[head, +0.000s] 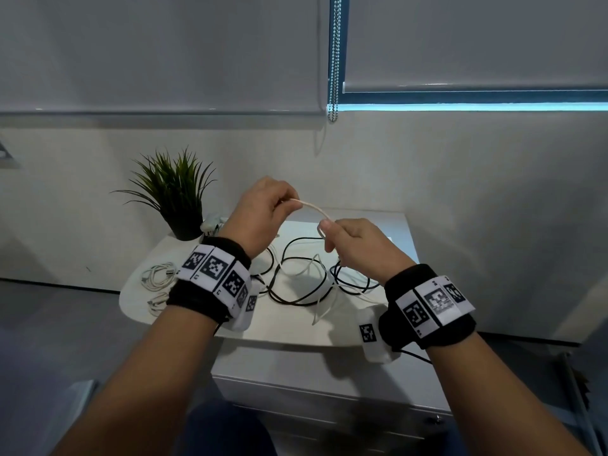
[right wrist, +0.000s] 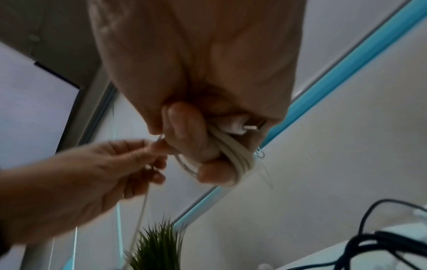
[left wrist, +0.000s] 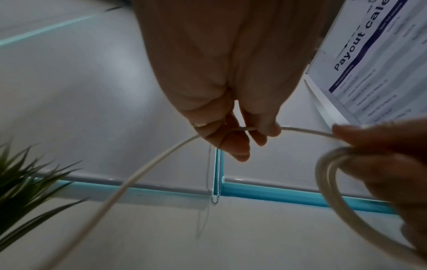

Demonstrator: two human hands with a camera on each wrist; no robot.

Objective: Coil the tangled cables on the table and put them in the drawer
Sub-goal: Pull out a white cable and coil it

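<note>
Above table (head: 329, 327) — white cable (head: 312, 207) pinched by left hand (head: 263, 215), coiled in right hand's (head: 358, 245) grip.

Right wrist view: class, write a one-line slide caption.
Right hand grips white cable loops while left hand feeds in the next length.

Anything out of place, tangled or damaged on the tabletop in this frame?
Only the expected mess: a black cable and white cable lie tangled mid-table. The right hand grips loops of the white cable; the left hand pinches its free run. No damage shows.
</note>
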